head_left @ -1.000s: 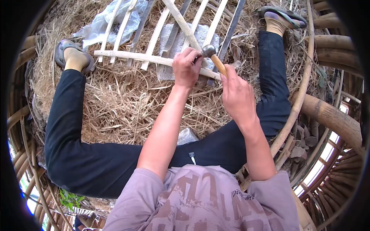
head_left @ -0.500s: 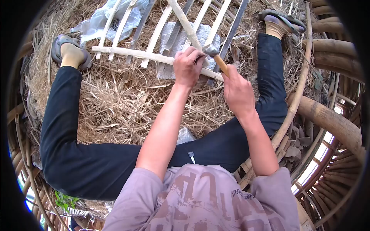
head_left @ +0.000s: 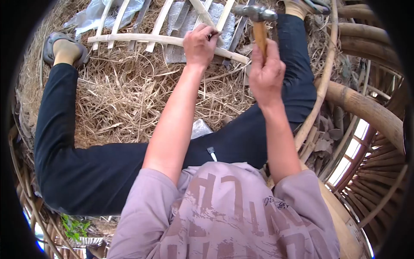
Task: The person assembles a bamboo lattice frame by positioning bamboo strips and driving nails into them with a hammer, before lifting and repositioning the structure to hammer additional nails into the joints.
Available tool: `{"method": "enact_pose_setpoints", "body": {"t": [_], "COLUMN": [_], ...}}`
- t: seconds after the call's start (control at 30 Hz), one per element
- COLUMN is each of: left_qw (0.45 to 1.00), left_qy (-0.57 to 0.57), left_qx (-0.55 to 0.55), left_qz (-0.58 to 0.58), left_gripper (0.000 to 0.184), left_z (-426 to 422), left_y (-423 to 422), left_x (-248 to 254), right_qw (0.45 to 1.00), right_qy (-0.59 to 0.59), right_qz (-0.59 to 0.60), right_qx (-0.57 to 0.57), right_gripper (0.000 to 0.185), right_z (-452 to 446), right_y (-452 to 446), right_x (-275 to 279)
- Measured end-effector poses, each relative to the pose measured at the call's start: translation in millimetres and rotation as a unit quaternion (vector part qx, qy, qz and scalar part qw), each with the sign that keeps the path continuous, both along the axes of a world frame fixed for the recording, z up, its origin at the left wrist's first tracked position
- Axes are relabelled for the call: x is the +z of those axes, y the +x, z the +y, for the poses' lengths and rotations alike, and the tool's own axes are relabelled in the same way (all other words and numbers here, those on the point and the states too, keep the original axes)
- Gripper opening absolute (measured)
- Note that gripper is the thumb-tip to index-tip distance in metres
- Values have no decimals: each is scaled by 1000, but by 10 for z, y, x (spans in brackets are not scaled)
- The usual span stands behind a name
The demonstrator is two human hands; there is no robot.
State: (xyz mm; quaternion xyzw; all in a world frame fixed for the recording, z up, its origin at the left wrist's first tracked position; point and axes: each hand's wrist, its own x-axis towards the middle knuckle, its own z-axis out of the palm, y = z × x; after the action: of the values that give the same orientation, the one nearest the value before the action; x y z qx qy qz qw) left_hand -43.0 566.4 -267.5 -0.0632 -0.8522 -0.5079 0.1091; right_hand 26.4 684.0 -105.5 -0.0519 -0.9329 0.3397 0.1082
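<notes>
The ground is covered with loose, dry, tan straw (head_left: 116,99); thick brown bamboo poles (head_left: 366,103) stand at the right side. A flat, rough, grey stone block (head_left: 174,52) lies on the straw, beneath part of a frame of split bamboo. The frame comprises a long, pale, slightly curved bamboo crosspiece (head_left: 151,39) and several narrow pale and dark slats (head_left: 159,21) running away from the person. A thicker, pale diagonal stick (head_left: 200,11) lies across the slats. A crumpled, translucent bluish plastic sheet (head_left: 92,17) is at the frame's far left.

The left hand (head_left: 201,45) is over the crosspiece, near its right end, thumb and fingers pinching a small dark sliver (head_left: 217,34), too small to identify. The right hand (head_left: 267,73) is closed round the light wooden handle of a hammer with a grey metal head (head_left: 259,26). The hammer is raised at the right of the left hand, its head apart from hand and crosspiece. The person sits with legs in black trousers (head_left: 95,172) spread either side of the frame.
</notes>
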Motion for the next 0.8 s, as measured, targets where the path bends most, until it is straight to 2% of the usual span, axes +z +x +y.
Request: {"method": "enact_pose_setpoints", "body": {"t": [0.13,0.3,0.53,0.57,0.67,0.7,0.8], "left_qw": [1000,1000,1000,999,1000,1000,1000], "left_qy": [4,9,2,7,-1,3,3], "left_qx": [6,7,-6,-5,-9,-12,-7], "left_qz": [-3,3,25,31,23,18,19], "left_gripper": [9,10,8,7,5,5,6], "left_z": [-56,-51,-54,-47,-42,-44,-17], "left_y": [-27,-50,-23,-19,1,-15,-28], "left_x": [85,20,68,67,57,78,92], "right_qw": [997,995,994,988,982,989,987], "right_qy": [-64,-72,49,53,37,22,7], "right_qz": [-28,38,-87,-135,-174,-135,-149], "right_qx": [-25,-51,-48,-49,-57,-47,-62], "right_gripper": [13,12,14,17,18,17,17], "right_z": [-217,-506,-265,-267,-224,-218,-206], "right_y": [96,210,208,169,206,212,171], "right_x": [-20,43,-242,-202,-358,-390,-374]}}
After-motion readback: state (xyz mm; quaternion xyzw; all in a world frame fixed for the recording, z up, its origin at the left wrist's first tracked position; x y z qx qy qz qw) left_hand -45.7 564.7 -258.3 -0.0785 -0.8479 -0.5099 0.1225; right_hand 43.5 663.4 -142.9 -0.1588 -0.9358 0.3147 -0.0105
